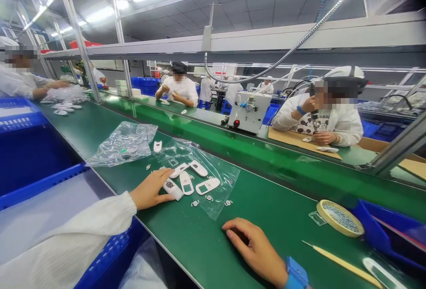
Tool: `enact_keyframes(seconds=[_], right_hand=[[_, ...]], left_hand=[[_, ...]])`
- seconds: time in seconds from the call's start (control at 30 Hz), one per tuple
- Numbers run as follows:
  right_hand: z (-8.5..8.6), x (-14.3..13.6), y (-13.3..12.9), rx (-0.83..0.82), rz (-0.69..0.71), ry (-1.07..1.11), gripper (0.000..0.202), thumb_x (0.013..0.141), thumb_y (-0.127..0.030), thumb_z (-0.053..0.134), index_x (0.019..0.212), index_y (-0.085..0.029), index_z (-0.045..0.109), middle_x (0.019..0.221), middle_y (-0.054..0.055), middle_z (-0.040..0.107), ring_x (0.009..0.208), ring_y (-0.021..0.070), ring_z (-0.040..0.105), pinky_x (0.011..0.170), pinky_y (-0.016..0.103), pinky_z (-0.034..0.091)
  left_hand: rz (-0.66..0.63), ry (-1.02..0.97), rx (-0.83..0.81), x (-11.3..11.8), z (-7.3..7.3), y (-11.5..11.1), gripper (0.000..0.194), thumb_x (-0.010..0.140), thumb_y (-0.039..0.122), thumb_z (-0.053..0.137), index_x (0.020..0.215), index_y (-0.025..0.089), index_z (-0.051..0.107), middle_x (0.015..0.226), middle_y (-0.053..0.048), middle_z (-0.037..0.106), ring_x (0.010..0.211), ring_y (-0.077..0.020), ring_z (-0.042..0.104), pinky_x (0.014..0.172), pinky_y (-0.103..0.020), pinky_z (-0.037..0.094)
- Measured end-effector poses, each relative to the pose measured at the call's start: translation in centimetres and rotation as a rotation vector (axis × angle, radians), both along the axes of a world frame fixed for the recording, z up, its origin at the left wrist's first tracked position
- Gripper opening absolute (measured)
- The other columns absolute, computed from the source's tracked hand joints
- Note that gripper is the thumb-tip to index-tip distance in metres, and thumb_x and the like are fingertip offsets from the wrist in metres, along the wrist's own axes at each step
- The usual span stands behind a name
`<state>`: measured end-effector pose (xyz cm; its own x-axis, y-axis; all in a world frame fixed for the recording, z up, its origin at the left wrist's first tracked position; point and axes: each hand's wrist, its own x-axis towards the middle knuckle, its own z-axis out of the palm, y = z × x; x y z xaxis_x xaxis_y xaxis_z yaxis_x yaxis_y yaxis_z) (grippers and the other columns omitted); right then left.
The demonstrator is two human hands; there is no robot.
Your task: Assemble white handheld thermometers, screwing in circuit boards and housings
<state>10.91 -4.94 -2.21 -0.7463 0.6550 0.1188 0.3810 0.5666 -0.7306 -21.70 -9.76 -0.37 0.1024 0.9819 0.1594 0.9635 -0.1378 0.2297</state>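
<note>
My left hand (153, 190) is closed around one end of a white plastic housing (173, 190), thumb on its near edge and fingers on the far side. Beside it, several white oval shells with square windows lie on a clear plastic bag, among them one shell (207, 186) at the right. Small white clip-like parts are scattered around, such as this clip (208, 198). My right hand (254, 247) rests on the green table (213, 249), its fingers loosely curved and the thumb slightly apart, with nothing visible in it. A blue band (296, 273) circles that wrist.
A crumpled clear bag (128, 142) lies farther left. At right are a round tray of tiny parts (341, 218), a yellow-handled pointed tool (342, 263) and a blue bin (389, 231). Blue crates (43, 187) stand along the left edge. Co-workers sit opposite, beyond a green barrier.
</note>
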Motion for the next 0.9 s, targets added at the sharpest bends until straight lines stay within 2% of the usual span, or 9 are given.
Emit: enact_keyframes(seconds=[0.1,0.27,0.4,0.47,0.5,0.57,0.67,0.77,0.9], right_hand=[[0.1,0.2,0.0,0.009,0.001,0.009,0.025,0.087,-0.032,0.038,0.09,-0.022,0.06,0.088,0.003,0.063,0.081,0.0147,0.056,0.075,0.026,0.044],[0.1,0.4,0.3,0.001,0.007,0.029,0.023,0.086,-0.03,0.039,0.09,-0.022,0.06,0.085,0.002,0.063,0.078,0.0141,0.056,0.072,0.026,0.042],[0.0,0.4,0.4,0.003,0.004,0.045,0.021,0.085,-0.028,0.041,0.088,-0.022,0.061,0.084,0.002,0.062,0.077,0.0146,0.055,0.07,0.027,0.042],[0.0,0.3,0.4,0.004,-0.005,0.05,0.021,0.084,-0.028,0.041,0.088,-0.022,0.061,0.082,0.002,0.062,0.076,0.0149,0.055,0.069,0.027,0.041],[0.0,0.3,0.4,-0.001,-0.013,0.055,0.021,0.084,-0.028,0.042,0.087,-0.021,0.061,0.082,0.002,0.062,0.075,0.0151,0.055,0.068,0.027,0.041],[0.0,0.1,0.4,-0.025,-0.039,0.078,0.02,0.084,-0.028,0.043,0.087,-0.021,0.061,0.081,0.003,0.062,0.073,0.0152,0.055,0.066,0.027,0.041],[0.1,0.1,0.6,-0.083,-0.134,0.164,0.02,0.083,-0.03,0.044,0.088,-0.02,0.061,0.078,0.003,0.062,0.069,0.0148,0.055,0.063,0.027,0.041],[0.6,1.0,1.1,-0.137,-0.29,0.302,0.023,0.083,-0.034,0.044,0.09,-0.02,0.06,0.071,0.002,0.06,0.065,0.0138,0.053,0.062,0.026,0.042],[1.4,2.9,2.0,-0.069,-0.509,0.47,0.021,0.084,-0.034,0.045,0.089,-0.019,0.058,0.075,0.002,0.06,0.067,0.0126,0.053,0.064,0.026,0.043]], left_hand=[[-0.007,0.006,-0.072,-0.2,0.7,0.9,0.072,0.071,0.057,0.052,0.132,0.022,0.033,0.127,-0.011,0.048,0.115,-0.0297,0.044,0.094,-0.041,0.035],[0.018,0.003,-0.097,-0.6,1.0,-0.1,0.056,0.078,0.051,0.046,0.127,0.023,0.042,0.104,-0.011,0.056,0.092,-0.0261,0.053,0.079,-0.036,0.041],[0.038,-0.18,-0.018,0.6,0.6,-1.3,0.046,0.079,0.046,0.047,0.119,0.023,0.05,0.09,-0.008,0.057,0.08,-0.0225,0.051,0.073,-0.033,0.039],[0.136,-0.449,0.019,2.5,0.7,-1.5,0.044,0.076,0.045,0.053,0.115,0.024,0.051,0.089,-0.006,0.057,0.079,-0.0208,0.051,0.071,-0.03,0.039],[0.208,-0.648,0.03,3.8,0.9,-1.4,0.043,0.074,0.044,0.056,0.111,0.023,0.052,0.088,-0.005,0.057,0.078,-0.0193,0.051,0.068,-0.028,0.039],[0.289,-1.163,-0.078,7.0,1.5,-0.9,0.04,0.077,0.044,0.053,0.109,0.021,0.051,0.071,0.0,0.052,0.058,-0.0122,0.047,0.054,-0.024,0.037],[0.16,-1.807,-0.379,12.1,2.4,0.6,0.033,0.081,0.043,0.049,0.099,0.016,0.052,0.057,0.005,0.042,0.042,-0.0053,0.034,0.042,-0.019,0.03],[-0.007,-2.026,-0.669,16.5,2.6,2.9,0.028,0.083,0.038,0.046,0.094,0.014,0.054,0.053,0.006,0.039,0.038,-0.0039,0.03,0.036,-0.017,0.025],[-0.06,-1.98,-0.804,20.6,1.7,6.7,0.033,0.083,0.041,0.044,0.1,0.015,0.054,0.06,0.002,0.047,0.044,-0.0082,0.041,0.034,-0.018,0.028]])
